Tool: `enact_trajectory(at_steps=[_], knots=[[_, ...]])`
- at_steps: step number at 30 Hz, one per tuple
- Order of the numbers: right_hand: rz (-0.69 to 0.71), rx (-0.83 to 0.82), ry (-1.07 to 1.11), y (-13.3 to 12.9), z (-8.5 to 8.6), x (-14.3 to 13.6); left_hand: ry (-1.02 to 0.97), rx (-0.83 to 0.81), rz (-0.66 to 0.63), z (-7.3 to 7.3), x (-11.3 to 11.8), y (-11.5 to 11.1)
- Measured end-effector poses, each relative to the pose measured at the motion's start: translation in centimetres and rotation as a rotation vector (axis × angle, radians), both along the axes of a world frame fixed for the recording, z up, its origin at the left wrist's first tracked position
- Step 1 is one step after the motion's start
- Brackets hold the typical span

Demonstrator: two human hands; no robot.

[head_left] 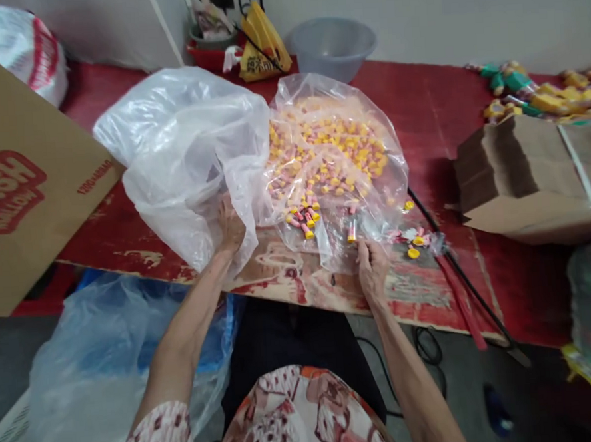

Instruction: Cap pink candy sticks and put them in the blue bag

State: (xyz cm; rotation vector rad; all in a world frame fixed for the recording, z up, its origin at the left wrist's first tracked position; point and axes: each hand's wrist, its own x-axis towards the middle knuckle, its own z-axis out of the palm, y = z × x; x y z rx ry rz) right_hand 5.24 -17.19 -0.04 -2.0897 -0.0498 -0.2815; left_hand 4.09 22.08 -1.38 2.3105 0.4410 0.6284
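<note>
A large clear plastic bag (373,176) lies open on the red table (419,107), full of small pink tubes with yellow caps (332,159). Some tubes spill out at its near mouth. My right hand (372,269) grips the bag's near edge close to one tube. My left hand (230,226) holds a fold of a second, crumpled clear plastic bag (181,148) to the left. A few loose yellow caps and tubes (413,244) lie on the table right of my right hand.
A brown printed cardboard box (23,191) leans at the left. Folded cardboard pieces (532,166) sit at the right, coloured toys (543,96) behind them. A grey basin (332,45) and yellow bag (262,43) stand at the back. A blue-tinted plastic bag (99,366) hangs below the table edge.
</note>
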Motion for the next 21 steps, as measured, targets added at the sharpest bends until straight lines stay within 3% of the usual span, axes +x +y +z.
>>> enact_trajectory(at_steps=[4,10,13,16,18,21], knots=[[0.010,0.018,-0.019,-0.1,-0.6,0.1,-0.010,0.018,0.143,1.0,-0.4,-1.1],[0.026,0.033,-0.041,-0.2,-0.8,0.2,-0.077,0.103,0.178,1.5,-2.2,-1.8],[0.036,0.037,-0.047,-0.2,-0.9,0.3,-0.190,0.159,0.209,2.2,-3.3,-2.3],[0.033,0.045,-0.050,-0.2,-1.1,0.4,-0.383,0.178,0.273,3.8,-4.7,-4.3],[0.022,0.053,-0.053,-0.2,-1.1,0.5,-0.486,0.172,0.202,4.5,-5.4,-6.9],[-0.004,0.060,-0.054,-0.1,-1.2,0.5,-0.426,0.214,-0.100,4.1,-5.7,-12.0]])
